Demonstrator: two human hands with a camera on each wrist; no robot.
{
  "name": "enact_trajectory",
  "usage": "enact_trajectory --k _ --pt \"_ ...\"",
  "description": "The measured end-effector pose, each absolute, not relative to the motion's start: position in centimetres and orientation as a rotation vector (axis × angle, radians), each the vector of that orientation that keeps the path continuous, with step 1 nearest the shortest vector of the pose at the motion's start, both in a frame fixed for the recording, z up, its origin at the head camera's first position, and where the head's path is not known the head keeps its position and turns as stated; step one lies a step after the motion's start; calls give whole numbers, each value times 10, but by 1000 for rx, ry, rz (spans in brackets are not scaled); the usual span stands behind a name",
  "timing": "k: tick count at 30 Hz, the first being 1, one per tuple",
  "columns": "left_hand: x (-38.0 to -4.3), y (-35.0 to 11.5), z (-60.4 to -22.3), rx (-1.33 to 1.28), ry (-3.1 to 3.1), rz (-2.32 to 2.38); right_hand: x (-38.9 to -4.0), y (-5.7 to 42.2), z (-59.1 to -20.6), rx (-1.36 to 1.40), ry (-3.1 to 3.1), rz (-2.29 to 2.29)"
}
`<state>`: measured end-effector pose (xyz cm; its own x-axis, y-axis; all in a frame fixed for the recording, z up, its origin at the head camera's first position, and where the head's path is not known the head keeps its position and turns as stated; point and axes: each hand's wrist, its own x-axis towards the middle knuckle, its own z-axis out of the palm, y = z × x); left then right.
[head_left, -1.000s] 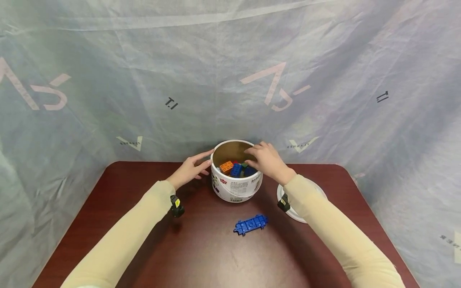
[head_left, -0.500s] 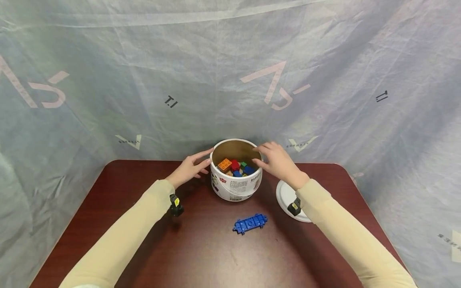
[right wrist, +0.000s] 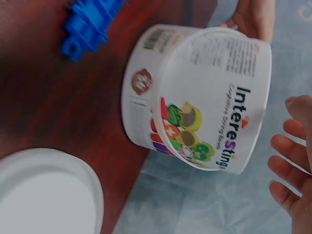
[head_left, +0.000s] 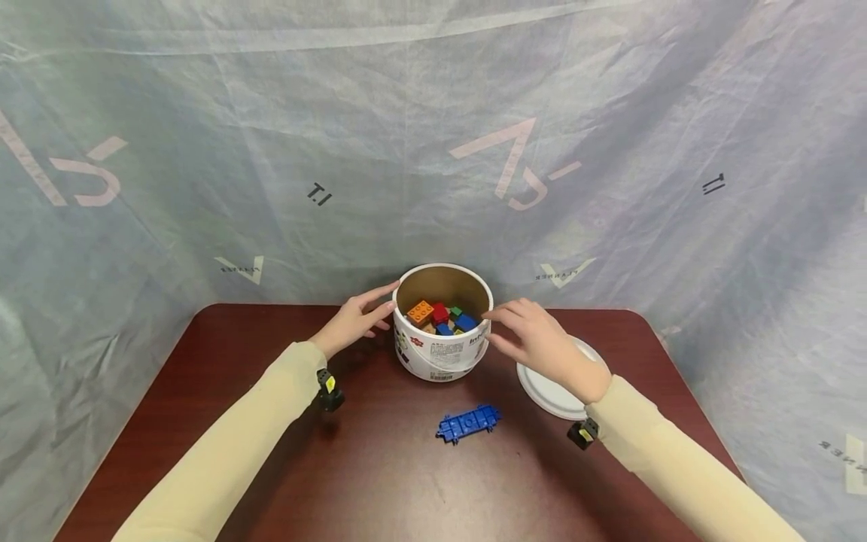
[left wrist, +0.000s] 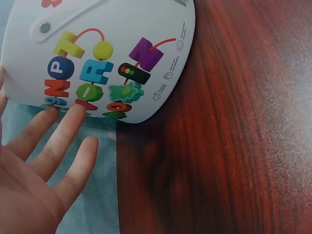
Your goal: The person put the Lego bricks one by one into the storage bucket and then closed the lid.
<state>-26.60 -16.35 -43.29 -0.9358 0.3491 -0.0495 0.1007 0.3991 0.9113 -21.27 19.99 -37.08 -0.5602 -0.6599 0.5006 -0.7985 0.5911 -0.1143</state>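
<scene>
A white bucket (head_left: 443, 357) with printed sides and a thin handle stands near the table's back edge. Toy bricks lie inside it, among them an orange brick (head_left: 420, 312), a red one (head_left: 440, 312) and a blue one (head_left: 465, 322). My left hand (head_left: 352, 322) rests its spread fingers against the bucket's left side. At the right rim is my right hand (head_left: 535, 337), its fingers loosely bent with nothing between them; the right wrist view shows a gap between these fingers and the bucket (right wrist: 200, 97).
In front of the bucket a blue toy wagon base (head_left: 469, 424) lies on the dark red table (head_left: 379, 467). A round white lid (head_left: 552, 391) lies to the right, partly under my right forearm. Grey cloth (head_left: 406, 150) hangs behind the table.
My right hand has come out of the bucket and moved right and toward me, uncovering the red, green and blue bricks. The left hand has stayed at the bucket's side.
</scene>
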Motion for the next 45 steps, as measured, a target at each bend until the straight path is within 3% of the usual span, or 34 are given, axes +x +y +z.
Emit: enact_trajectory --k 9,24,45 --pt "-264 -163 -432 391 2429 1557 -181 206 -390 1229 -2452 465" --pt "-264 -162 -432 395 2429 1551 -158 214 -459 1473 -2569 372" --pt "-263 -161 -429 393 2433 1553 -155 205 -476 1434 -2645 292"
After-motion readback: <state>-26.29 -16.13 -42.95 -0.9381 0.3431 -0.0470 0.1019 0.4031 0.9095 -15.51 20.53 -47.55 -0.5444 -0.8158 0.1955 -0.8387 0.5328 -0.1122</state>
